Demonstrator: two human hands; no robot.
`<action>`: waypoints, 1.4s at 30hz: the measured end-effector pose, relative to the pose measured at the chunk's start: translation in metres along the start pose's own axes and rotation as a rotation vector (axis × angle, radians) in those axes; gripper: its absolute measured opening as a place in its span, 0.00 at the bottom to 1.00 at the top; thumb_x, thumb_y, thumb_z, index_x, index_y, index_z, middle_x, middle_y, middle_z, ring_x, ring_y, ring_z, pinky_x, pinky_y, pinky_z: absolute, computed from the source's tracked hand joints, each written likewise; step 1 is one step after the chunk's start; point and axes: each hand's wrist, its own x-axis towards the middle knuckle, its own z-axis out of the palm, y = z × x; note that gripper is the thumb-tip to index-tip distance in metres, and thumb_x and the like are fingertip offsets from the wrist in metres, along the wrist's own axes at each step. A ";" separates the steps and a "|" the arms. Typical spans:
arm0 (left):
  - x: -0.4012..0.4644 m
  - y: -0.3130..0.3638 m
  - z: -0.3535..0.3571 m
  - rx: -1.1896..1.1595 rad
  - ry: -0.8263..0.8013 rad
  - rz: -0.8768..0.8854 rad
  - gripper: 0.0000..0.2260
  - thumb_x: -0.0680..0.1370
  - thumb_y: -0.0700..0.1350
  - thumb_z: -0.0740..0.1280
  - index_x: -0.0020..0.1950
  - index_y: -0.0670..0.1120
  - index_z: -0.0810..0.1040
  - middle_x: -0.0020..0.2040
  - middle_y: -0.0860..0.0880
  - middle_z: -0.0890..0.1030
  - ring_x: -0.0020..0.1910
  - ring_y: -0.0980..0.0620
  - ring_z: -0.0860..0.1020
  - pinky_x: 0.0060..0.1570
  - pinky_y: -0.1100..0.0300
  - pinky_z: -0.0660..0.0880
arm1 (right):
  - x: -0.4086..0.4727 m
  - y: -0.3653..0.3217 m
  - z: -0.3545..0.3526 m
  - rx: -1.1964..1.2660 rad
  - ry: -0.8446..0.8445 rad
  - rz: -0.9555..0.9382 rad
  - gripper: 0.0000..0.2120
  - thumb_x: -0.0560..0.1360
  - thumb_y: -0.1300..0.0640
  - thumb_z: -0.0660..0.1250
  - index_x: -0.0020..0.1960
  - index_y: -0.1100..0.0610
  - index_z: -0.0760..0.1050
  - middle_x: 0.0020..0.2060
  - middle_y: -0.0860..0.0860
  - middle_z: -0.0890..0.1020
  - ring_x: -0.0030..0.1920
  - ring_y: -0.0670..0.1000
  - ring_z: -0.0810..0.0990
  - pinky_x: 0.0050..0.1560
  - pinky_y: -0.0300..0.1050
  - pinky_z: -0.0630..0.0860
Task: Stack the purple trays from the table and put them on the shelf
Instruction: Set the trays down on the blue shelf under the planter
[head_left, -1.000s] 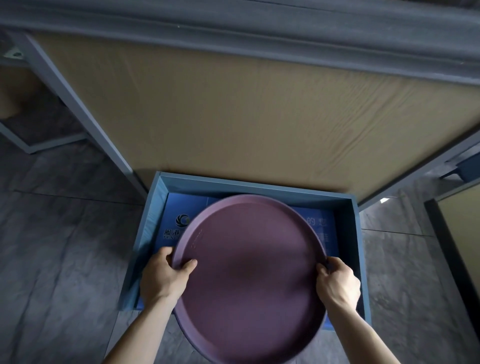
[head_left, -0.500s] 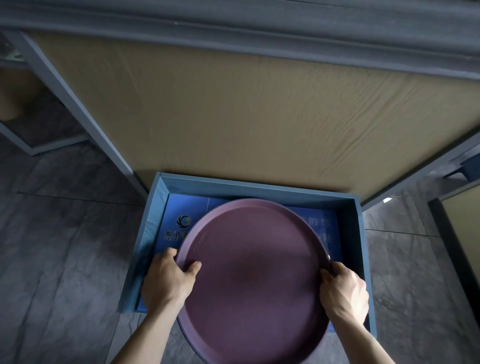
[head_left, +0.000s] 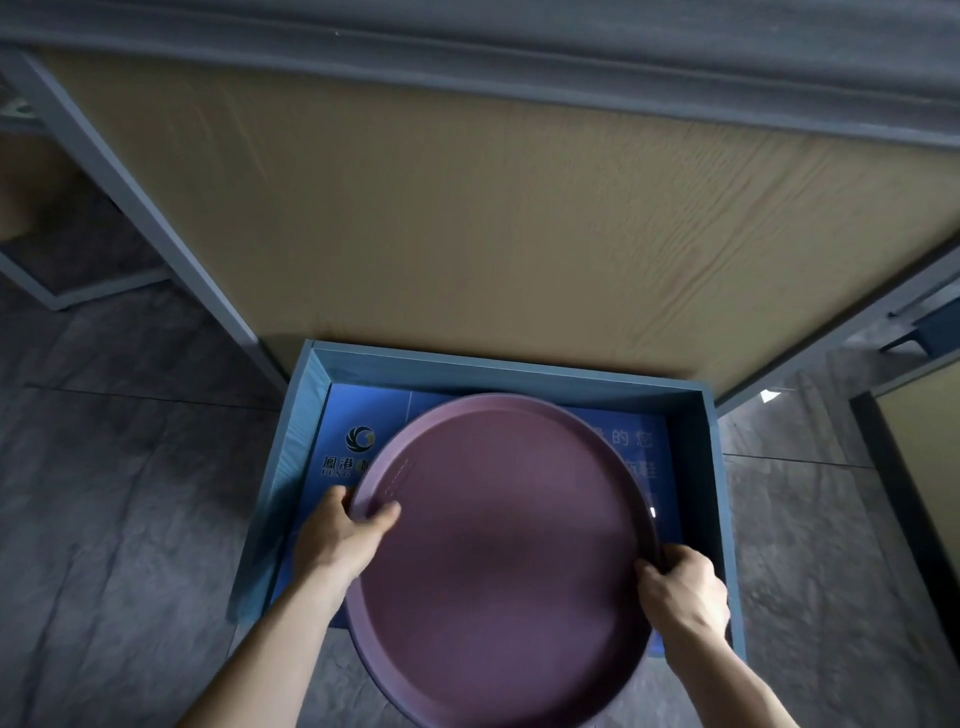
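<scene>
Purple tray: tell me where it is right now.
In the head view the purple tray sits low and centre, held by the left hand and right hand over the blue box, below the tan board.

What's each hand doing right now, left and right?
Left hand: closed on the left rim of the purple tray, thumb on top.
Right hand: closed on the tray's right rim.

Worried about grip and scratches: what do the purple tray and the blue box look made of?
Tray: probably moulded plastic, matte; uniform purple, raised rim, only a soft sheen. Box: walls look like painted or laminated board with faint grain streaks; its floor is glossy blue printed sheet. Both hands grip the tray's rim.
</scene>
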 end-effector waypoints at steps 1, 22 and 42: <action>0.002 0.000 -0.001 0.019 0.016 -0.021 0.23 0.74 0.56 0.73 0.62 0.44 0.76 0.58 0.44 0.83 0.55 0.40 0.82 0.54 0.48 0.79 | 0.001 -0.003 -0.001 0.023 0.008 0.001 0.06 0.75 0.56 0.69 0.49 0.57 0.81 0.39 0.57 0.80 0.43 0.60 0.76 0.51 0.52 0.76; -0.020 -0.020 0.054 0.767 0.167 0.771 0.40 0.75 0.73 0.54 0.82 0.55 0.57 0.83 0.42 0.56 0.82 0.39 0.55 0.78 0.38 0.55 | -0.007 0.031 0.054 -0.594 0.152 -0.813 0.38 0.77 0.30 0.52 0.81 0.47 0.54 0.82 0.56 0.54 0.82 0.61 0.46 0.77 0.65 0.52; -0.017 -0.032 0.056 0.798 0.276 0.792 0.39 0.75 0.72 0.55 0.82 0.54 0.59 0.82 0.42 0.59 0.81 0.39 0.59 0.78 0.41 0.55 | -0.004 0.029 0.056 -0.586 0.142 -0.846 0.36 0.78 0.30 0.47 0.81 0.46 0.53 0.81 0.55 0.53 0.82 0.56 0.51 0.78 0.66 0.52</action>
